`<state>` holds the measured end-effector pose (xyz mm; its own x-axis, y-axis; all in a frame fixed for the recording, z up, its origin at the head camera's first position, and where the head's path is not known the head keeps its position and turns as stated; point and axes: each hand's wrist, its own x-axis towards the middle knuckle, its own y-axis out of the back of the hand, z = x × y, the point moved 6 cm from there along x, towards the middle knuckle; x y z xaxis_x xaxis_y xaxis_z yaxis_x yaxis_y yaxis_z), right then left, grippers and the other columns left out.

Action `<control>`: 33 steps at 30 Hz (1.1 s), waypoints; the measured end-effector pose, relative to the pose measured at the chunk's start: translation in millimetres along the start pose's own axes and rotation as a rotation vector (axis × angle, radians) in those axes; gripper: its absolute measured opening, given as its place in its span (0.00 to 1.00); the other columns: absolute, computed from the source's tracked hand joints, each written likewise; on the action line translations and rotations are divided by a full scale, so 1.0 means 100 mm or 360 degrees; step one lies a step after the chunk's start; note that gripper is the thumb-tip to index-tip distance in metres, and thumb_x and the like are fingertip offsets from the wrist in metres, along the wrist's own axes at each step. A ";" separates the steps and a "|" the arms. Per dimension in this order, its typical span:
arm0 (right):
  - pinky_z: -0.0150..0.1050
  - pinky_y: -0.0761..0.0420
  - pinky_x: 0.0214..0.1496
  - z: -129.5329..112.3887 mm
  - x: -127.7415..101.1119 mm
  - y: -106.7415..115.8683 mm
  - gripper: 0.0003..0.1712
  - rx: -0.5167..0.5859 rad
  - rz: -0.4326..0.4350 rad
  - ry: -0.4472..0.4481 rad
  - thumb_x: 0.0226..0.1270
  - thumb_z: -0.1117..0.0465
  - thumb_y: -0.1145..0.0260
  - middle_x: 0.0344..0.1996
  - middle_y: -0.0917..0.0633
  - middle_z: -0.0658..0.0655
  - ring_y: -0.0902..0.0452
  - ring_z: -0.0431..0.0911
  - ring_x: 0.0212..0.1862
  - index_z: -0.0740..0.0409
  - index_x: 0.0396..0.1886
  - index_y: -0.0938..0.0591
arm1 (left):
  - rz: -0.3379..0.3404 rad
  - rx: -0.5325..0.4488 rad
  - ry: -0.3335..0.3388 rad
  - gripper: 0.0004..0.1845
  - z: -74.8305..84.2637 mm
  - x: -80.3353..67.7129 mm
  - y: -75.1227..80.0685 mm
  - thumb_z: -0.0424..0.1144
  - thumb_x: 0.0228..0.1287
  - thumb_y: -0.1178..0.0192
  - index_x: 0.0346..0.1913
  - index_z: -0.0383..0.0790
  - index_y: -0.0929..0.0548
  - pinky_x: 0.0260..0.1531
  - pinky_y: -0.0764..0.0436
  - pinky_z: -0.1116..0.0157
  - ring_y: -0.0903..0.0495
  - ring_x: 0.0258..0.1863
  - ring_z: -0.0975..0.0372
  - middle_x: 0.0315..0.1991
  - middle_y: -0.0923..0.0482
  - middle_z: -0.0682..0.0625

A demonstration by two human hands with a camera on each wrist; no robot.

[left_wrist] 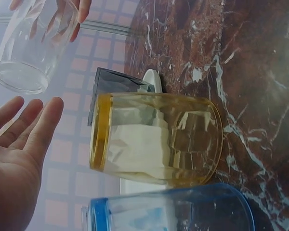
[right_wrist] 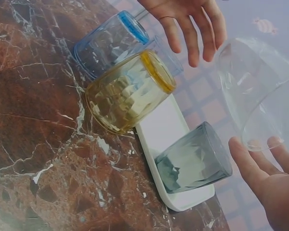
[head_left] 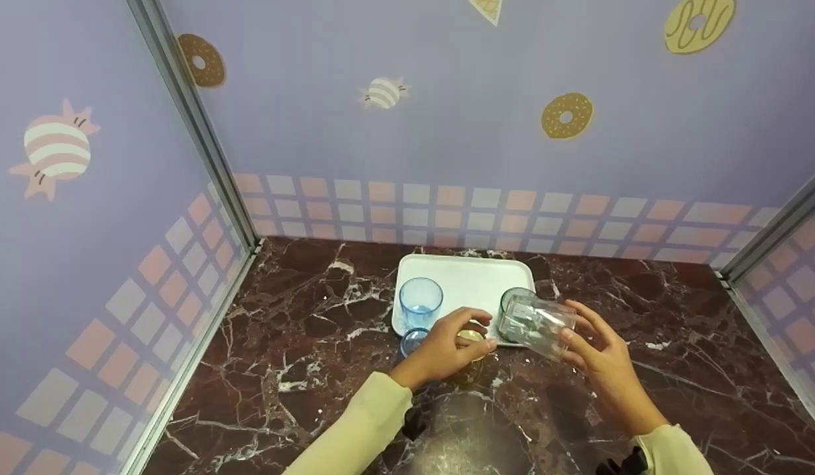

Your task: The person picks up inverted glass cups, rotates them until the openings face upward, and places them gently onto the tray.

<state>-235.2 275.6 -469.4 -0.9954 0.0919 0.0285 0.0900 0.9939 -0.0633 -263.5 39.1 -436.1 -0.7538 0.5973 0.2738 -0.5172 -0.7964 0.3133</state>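
Note:
My right hand (head_left: pixel 602 363) grips a clear cup (head_left: pixel 539 326) near one end, with fingers and thumb around it. The cup is raised and tilted sideways, its other end towards my left hand (head_left: pixel 443 346). The left hand's fingers (left_wrist: pixel 47 122) stretch out close to that end, holding nothing. Beneath the left hand a yellow cup (left_wrist: pixel 192 139) stands upside down on the table, partly hidden in the head view. Beside it is an upside-down blue cup (right_wrist: pixel 103 45). A grey-green cup (right_wrist: pixel 195 161) stands upright on the white tray (head_left: pixel 470 277), behind the clear one in the head view.
A light blue cup (head_left: pixel 420 300) stands upright at the tray's left side. The dark red marbled table (head_left: pixel 321 316) meets patterned lilac walls (head_left: pixel 440 138) at the back and both sides. A metal corner post (head_left: pixel 206 132) rises at the left.

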 end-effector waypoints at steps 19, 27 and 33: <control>0.36 0.14 0.45 -0.14 0.11 0.04 0.29 -0.0095 0.0244 0.0049 0.68 0.62 0.37 0.55 0.27 0.51 0.16 0.39 0.43 0.51 0.68 0.32 | 0.0031 0.0484 -0.0057 0.16 -0.38 -0.10 0.19 0.42 0.62 0.37 0.47 0.35 0.19 0.50 0.17 0.64 0.21 0.50 0.55 0.48 0.20 0.46; 0.35 0.14 0.39 -0.22 0.17 0.08 0.31 -0.0182 0.0285 0.0016 0.66 0.59 0.35 0.60 0.30 0.55 0.17 0.38 0.40 0.48 0.68 0.32 | 0.0004 0.0784 -0.0043 0.16 -0.37 -0.18 0.26 0.43 0.63 0.39 0.51 0.40 0.19 0.54 0.21 0.61 0.20 0.50 0.55 0.49 0.19 0.49; 0.34 0.14 0.41 -0.30 0.20 0.05 0.31 -0.0201 0.0287 0.0090 0.67 0.60 0.35 0.60 0.31 0.58 0.19 0.36 0.43 0.50 0.68 0.32 | 0.0003 0.1079 -0.0020 0.17 -0.38 -0.21 0.30 0.44 0.64 0.39 0.53 0.43 0.20 0.54 0.21 0.61 0.20 0.49 0.58 0.49 0.20 0.52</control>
<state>-254.1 284.6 -439.0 -0.9596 0.2686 0.0840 0.2734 0.9605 0.0526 -278.0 -0.9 -467.1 -0.7477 0.6003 0.2840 -0.1444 -0.5644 0.8128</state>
